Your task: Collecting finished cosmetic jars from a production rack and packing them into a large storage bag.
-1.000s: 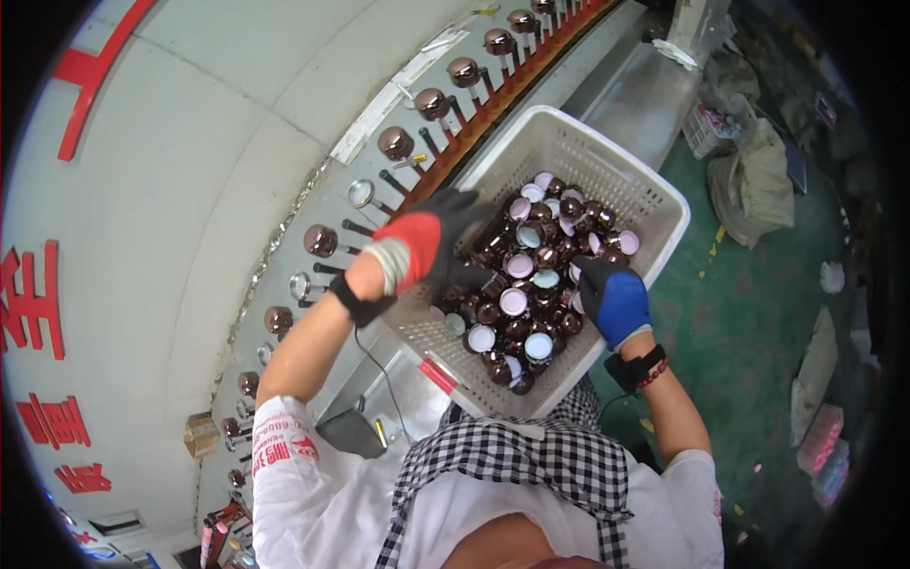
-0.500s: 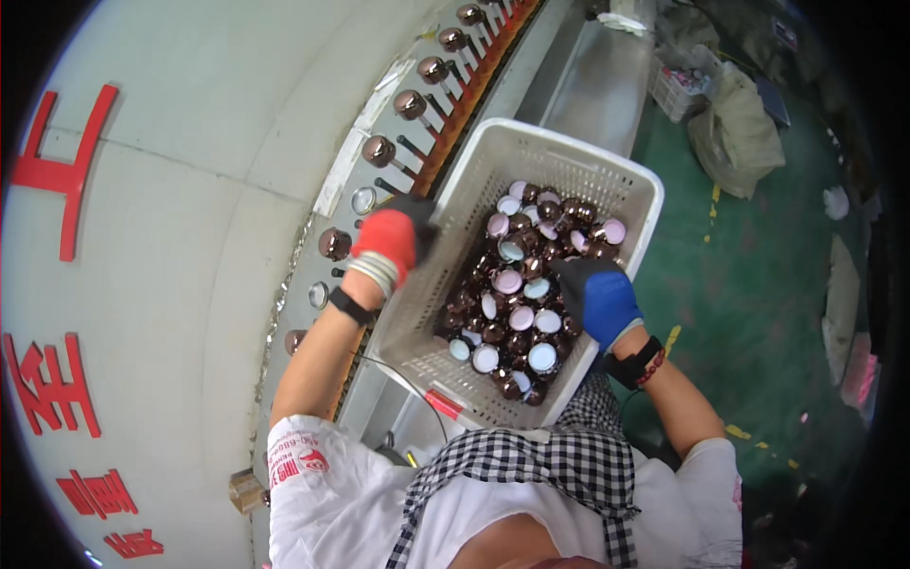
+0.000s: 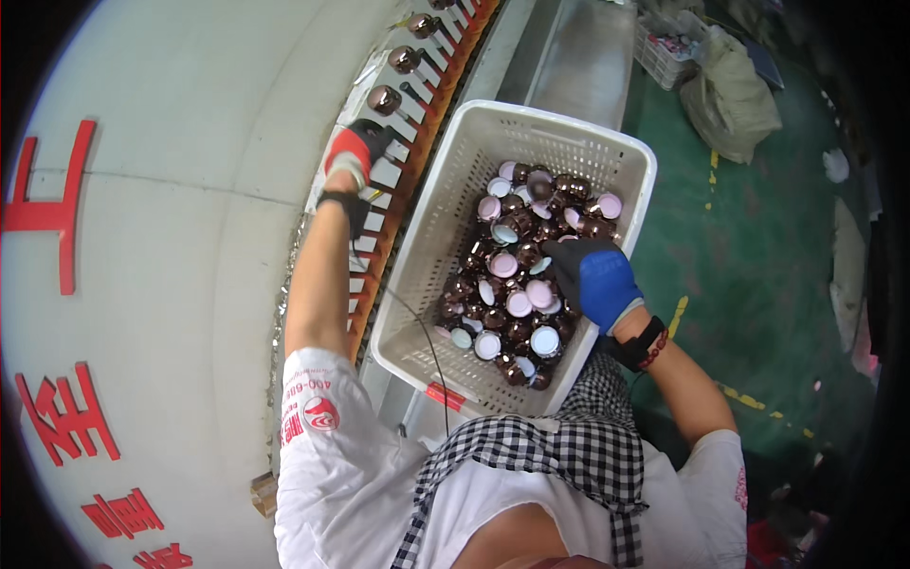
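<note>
On the left, my left hand point(image 3: 360, 152), in a red glove with dark fingers, reaches to the row of spindles point(image 3: 408, 90). Its fingers are closed there, and what they hold is hidden. Just beyond it, a shiny brown rounded piece point(image 3: 384, 100) sits on a spindle. My right hand point(image 3: 597, 280), in a blue glove with dark fingers, hovers over the right side of a white perforated basket point(image 3: 403, 322), fingers stretched out over the pieces. Inside lie many shiny brown rounded pieces, several showing pink or pale-blue round faces point(image 3: 538, 293).
A thin dark cable point(image 3: 417, 318) hangs from my left wrist across the basket's near left corner. Along the left runs a pale wall point(image 3: 190, 284) with red characters. On the green floor point(image 3: 701, 284) at the right stand a beige sack point(image 3: 735, 104) and another white basket point(image 3: 659, 62).
My left hand has moved away from the basket edge and farther up the row. Pieces beside it no longer show. A pink-faced piece newly shows below my right hand. The view has shifted.
</note>
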The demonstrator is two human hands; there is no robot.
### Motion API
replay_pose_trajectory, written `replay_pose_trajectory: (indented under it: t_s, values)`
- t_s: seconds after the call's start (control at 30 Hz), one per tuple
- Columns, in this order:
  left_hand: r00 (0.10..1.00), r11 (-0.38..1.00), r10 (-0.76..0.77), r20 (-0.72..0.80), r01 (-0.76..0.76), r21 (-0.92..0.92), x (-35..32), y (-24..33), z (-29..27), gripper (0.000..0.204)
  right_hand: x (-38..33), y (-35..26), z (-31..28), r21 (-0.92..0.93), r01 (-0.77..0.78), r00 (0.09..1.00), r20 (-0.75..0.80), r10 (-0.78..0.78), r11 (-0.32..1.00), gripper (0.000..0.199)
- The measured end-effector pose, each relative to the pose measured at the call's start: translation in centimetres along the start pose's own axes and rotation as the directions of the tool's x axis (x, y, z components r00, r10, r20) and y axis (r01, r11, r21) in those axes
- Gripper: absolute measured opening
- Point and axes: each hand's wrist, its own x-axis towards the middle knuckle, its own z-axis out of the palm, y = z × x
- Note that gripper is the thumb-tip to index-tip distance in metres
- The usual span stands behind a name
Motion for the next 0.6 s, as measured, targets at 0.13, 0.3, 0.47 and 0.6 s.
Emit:
replay_pose_trajectory:
  t_s: [0.13,0.3,0.47,0.6]
  values:
    - [0.887,0.803,0.373,0.271,-0.455,0.385,-9.9,3.3,1.5,0.032,1.4,-1.6,-0.1,0.013,-0.007,0.997,0.083,0.006,1.0,0.032]
    - [0.695,0.699,0.714,-0.086,-0.701,0.144,-11.0,8.9,0.0,0.053,1.1,-1.6,-0.8,0.01,0.063,0.998,-0.006,-0.063,0.998,0.029]
    - [0.931,0.939,0.315,-0.186,-0.278,0.202,1.2,5.1,-3.5,0.08,1.3,-1.7,-0.9,-0.029,0.05,0.998,0.037,-0.049,0.998,0.033]
    - [0.997,0.998,0.029,-0.077,-0.033,-0.052,5.2,-1.7,-3.1,0.086,1.8,-1.9,-0.3,0.027,0.097,0.995,-0.001,-0.097,0.995,0.032]
